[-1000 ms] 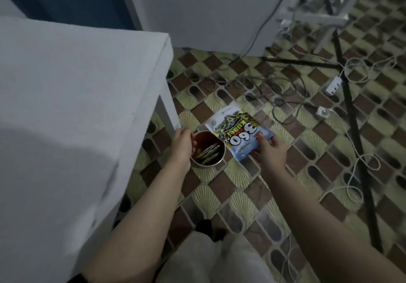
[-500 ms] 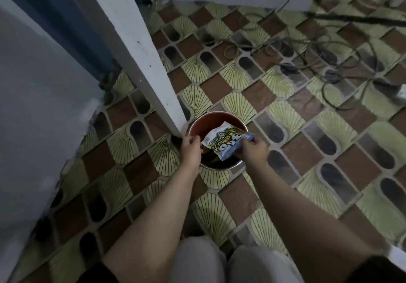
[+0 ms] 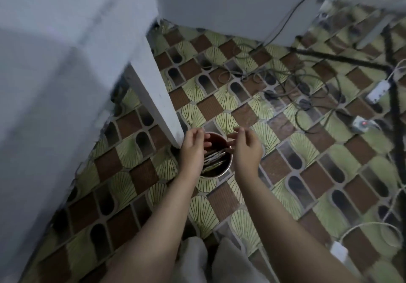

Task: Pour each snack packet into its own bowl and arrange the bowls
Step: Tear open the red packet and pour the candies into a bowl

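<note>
A round metal container (image 3: 228,166) with a dark red inside stands on the patterned floor beside a white table leg. Several pale, crumpled wrappers (image 3: 214,159) lie inside it. My left hand (image 3: 193,152) hovers over its left rim, fingers loosely curved and holding nothing. Over the right rim hangs my right hand (image 3: 247,148), also relaxed and empty. The blue and yellow snack packet cannot be told apart from the wrappers in the blur.
The white table (image 3: 55,62) fills the left, its leg (image 3: 153,98) touching the floor next to the container. Tangled cables (image 3: 285,80), two power strips (image 3: 378,88) (image 3: 360,124), a white charger (image 3: 339,252) and black stand legs (image 3: 395,111) crowd the right floor.
The snack packet that my right hand held over the container has left my hand. Both hands have lifted slightly and hang empty. The view has pulled back from the floor.
</note>
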Motion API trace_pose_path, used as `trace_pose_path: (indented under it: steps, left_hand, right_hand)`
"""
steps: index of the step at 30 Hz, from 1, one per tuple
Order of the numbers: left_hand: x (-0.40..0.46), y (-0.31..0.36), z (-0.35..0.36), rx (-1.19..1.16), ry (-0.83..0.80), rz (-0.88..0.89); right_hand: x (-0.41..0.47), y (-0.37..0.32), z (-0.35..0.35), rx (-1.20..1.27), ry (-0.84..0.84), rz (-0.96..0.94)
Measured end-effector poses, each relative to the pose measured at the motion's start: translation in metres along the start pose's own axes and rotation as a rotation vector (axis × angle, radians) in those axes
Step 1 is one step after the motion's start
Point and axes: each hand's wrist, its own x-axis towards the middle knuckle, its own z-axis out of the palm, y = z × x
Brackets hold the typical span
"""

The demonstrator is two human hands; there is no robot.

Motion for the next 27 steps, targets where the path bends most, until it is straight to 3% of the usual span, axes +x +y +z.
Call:
trace_pose_path:
  steps: [7, 12, 17, 27]
  left_hand:
    - [-0.135, 0.194, -0.055, -0.106, 0.051, 0.374]
    - [-0.211, 0.285, -0.134, -0.109, 0.248, 0.589]
    - [-0.268, 0.306, -0.233, -0.126, 0.538, 0.709]
    - [-0.387, 0.248, -0.458, -0.166, 1.138, 0.733]
  right_hand:
    - [-0.137, -0.214, -0.033, 0.125, -0.245, -0.464]
    - [-0.223, -0.314, -0.007, 0.181, -0.486, -0.746]
    - [-0.311, -0.349, 0.049, 0.209, -0.710, -0.840]
    - [-0.543, -0.324, 0.174, 0.249, -1.205, -0.844]
